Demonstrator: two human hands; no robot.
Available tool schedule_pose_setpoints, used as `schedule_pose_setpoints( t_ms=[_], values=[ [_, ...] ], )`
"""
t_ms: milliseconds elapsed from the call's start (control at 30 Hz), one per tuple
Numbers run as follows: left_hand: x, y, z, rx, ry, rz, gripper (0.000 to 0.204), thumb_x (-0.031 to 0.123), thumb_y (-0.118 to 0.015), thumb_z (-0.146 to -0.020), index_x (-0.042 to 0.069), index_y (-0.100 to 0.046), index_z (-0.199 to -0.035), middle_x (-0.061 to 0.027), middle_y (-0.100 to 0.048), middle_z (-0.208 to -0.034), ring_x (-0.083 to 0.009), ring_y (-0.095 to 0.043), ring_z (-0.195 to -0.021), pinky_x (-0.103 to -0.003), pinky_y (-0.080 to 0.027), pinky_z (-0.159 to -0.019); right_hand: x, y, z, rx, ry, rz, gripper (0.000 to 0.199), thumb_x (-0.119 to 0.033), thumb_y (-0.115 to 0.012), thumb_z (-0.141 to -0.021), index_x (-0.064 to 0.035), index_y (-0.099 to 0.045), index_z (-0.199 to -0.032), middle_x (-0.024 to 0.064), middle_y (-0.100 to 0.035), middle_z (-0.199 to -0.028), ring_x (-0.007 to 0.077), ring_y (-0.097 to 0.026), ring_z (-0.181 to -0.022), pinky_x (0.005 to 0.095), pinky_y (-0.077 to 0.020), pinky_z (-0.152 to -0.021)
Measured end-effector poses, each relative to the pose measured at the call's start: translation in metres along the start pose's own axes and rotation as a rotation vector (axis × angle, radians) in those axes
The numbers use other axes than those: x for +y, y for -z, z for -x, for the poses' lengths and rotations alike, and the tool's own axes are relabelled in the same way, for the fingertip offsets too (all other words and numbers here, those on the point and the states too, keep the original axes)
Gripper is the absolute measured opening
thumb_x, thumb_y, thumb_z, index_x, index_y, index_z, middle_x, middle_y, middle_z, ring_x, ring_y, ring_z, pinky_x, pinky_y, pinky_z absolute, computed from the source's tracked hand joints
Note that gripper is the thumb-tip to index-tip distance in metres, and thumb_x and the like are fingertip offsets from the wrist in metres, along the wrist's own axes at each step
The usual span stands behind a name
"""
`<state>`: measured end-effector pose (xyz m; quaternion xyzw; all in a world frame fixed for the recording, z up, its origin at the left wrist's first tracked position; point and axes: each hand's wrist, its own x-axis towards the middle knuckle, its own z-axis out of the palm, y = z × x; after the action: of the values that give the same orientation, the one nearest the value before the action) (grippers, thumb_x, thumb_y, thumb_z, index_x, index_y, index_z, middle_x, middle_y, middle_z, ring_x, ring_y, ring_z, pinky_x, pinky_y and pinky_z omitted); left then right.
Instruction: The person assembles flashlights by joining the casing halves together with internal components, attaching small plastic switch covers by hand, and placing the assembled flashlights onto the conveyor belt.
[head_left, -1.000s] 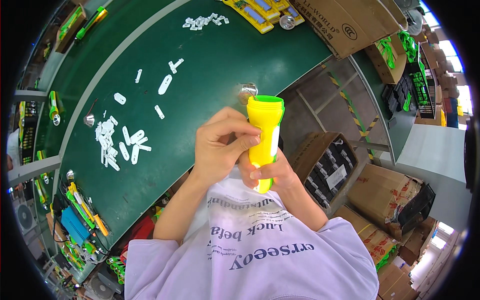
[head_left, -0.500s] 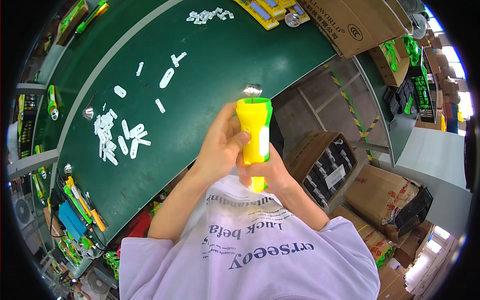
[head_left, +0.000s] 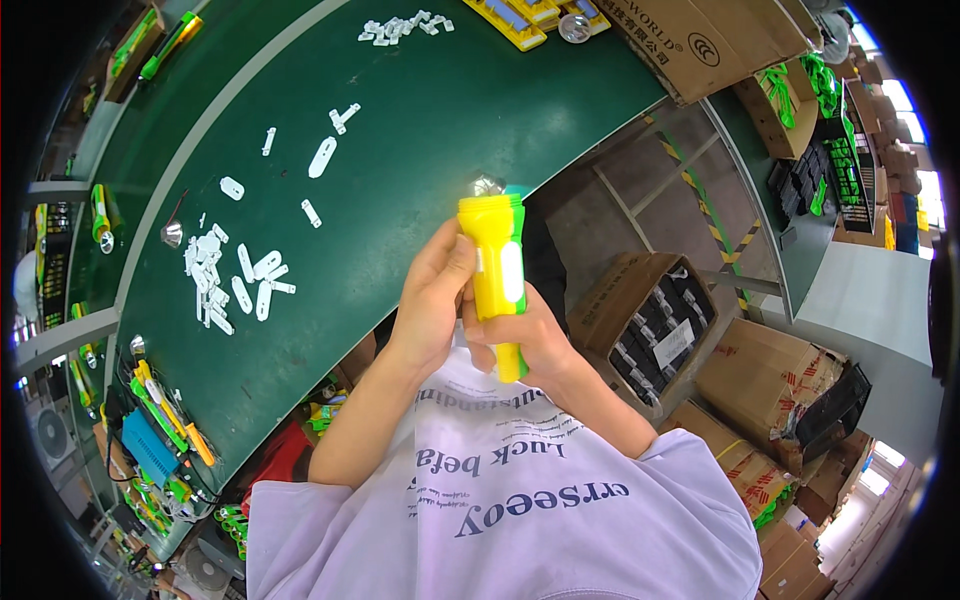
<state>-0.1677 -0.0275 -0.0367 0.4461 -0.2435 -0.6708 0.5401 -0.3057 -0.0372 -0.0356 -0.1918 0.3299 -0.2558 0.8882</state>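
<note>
A yellow and green flashlight body (head_left: 492, 250) is held upright in front of my chest, its threaded wide end pointing away from me. My left hand (head_left: 436, 285) grips its upper left side, the thumb lying near a white panel. Lower down, my right hand (head_left: 525, 325) wraps around the narrow handle. At the wide end sits a shiny reflector (head_left: 487, 186), just beyond the rim; how it is joined to the body is hidden. White plastic parts (head_left: 207, 275) lie in a loose pile on the green table (head_left: 400, 140) to the left.
More small white pieces (head_left: 405, 28) lie at the far side, near yellow trays (head_left: 520, 20). A large carton (head_left: 690, 40) stands at the far right of the table. Screwdrivers (head_left: 200, 443) and a blue box (head_left: 148, 447) sit at the left edge. An open carton of black parts (head_left: 655, 330) stands to my right.
The flashlight body has shifted slightly left and turned a little, showing less of its front. Both hands moved with it and keep their hold. The reflector sits closer to the rim.
</note>
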Motion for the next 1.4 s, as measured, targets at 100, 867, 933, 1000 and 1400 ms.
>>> schedule_pose_setpoints(
  t_ms=[100, 867, 933, 1000, 1400],
  values=[
    [0.0, -0.004, 0.004, 0.052, 0.051, 0.034, 0.04, 0.032, -0.046, -0.105, 0.004, -0.048, -0.134, -0.0105, -0.066, -0.113, -0.0111, -0.065, -0.088, -0.025, -0.054, -0.075, 0.004, -0.004, -0.003, 0.018, 0.046, 0.047, 0.028, 0.001, -0.065, -0.072, 0.0017, -0.052, -0.097, 0.0071, -0.055, -0.067, 0.0171, -0.054, -0.046, 0.0306, -0.044, -0.042],
    [0.003, -0.003, 0.006, 0.1, -0.01, 0.07, 0.043, 0.035, -0.049, -0.103, 0.005, -0.045, -0.134, -0.012, -0.066, -0.108, -0.0148, -0.067, -0.09, -0.026, -0.056, -0.077, 0.007, -0.009, -0.005, 0.04, 0.041, 0.106, 0.032, 0.004, -0.061, -0.067, 0.0007, -0.051, -0.097, 0.0081, -0.056, -0.072, 0.0167, -0.054, -0.048, 0.029, -0.0437, -0.044],
    [0.004, 0.001, 0.008, 0.064, 0.01, 0.077, 0.041, 0.029, -0.049, -0.104, 0.005, -0.044, -0.137, -0.0106, -0.064, -0.112, -0.0149, -0.064, -0.095, -0.027, -0.054, -0.082, 0.007, -0.008, -0.004, 0.033, 0.033, 0.083, 0.031, 0.004, -0.062, -0.067, 0.0006, -0.052, -0.097, 0.0082, -0.056, -0.072, 0.0167, -0.054, -0.047, 0.0291, -0.0436, -0.044],
    [0.004, 0.003, 0.009, 0.03, 0.029, 0.086, 0.04, 0.023, -0.048, -0.105, 0.005, -0.043, -0.14, -0.0091, -0.063, -0.117, -0.0151, -0.062, -0.101, -0.028, -0.052, -0.087, 0.006, -0.007, -0.003, 0.026, 0.023, 0.061, 0.031, 0.003, -0.064, -0.068, 0.0005, -0.052, -0.096, 0.0083, -0.055, -0.072, 0.0167, -0.054, -0.047, 0.0291, -0.0436, -0.043],
    [-0.007, 0.001, 0.013, 0.094, -0.029, 0.015, 0.041, 0.035, -0.043, -0.106, 0.005, -0.045, -0.134, -0.0072, -0.063, -0.106, -0.011, -0.065, -0.086, -0.022, -0.055, -0.071, 0.009, -0.013, 0.001, 0.049, 0.013, 0.052, 0.025, 0.003, -0.065, -0.071, 0.0021, -0.054, -0.093, 0.0083, -0.056, -0.068, 0.0166, -0.054, -0.046, 0.0292, -0.0432, -0.042]
  ],
)
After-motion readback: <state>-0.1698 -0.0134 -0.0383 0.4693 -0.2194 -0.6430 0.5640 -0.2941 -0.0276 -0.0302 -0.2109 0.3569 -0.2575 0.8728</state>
